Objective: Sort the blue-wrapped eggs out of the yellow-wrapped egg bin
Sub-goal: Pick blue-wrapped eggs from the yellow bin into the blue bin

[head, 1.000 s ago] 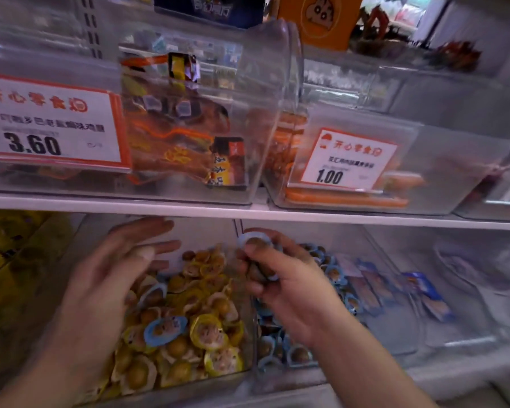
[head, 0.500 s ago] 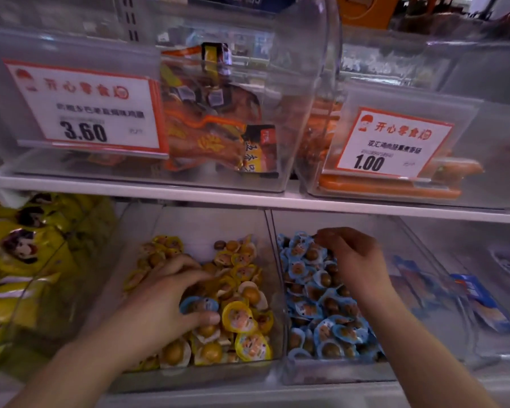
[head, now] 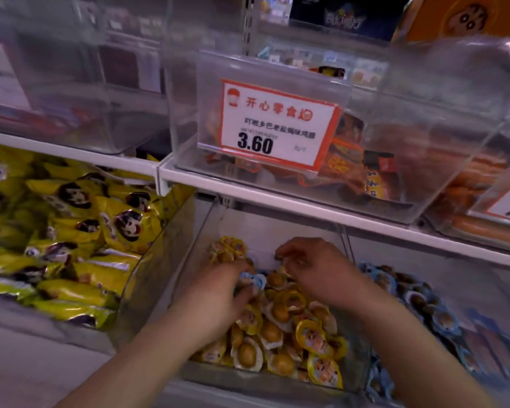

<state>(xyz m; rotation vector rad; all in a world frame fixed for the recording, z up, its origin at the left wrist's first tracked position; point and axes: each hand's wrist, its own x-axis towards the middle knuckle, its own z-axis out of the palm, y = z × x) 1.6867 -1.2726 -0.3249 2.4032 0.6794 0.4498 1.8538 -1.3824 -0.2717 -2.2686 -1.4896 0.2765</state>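
Both hands inside the clear bin [head: 354, 363] of yellow-wrapped eggs [head: 292, 325] on lower shelf. Left hand [head: 215, 293] curled, fingertips pinching a blue-wrapped egg [head: 255, 281] at top of the pile, approx. mid-bin. Right hand [head: 318, 269] just beside it, fingers bent down among the yellow packs toward the back; whether it grips anything can't be told, frame blurred. Bin of blue-wrapped eggs [head: 418, 298] adjoins on the right. Yellow snack bags [head: 80, 231] in bin to the left. Price tag [head: 277, 125] reading 3.60 on upper-shelf bin.
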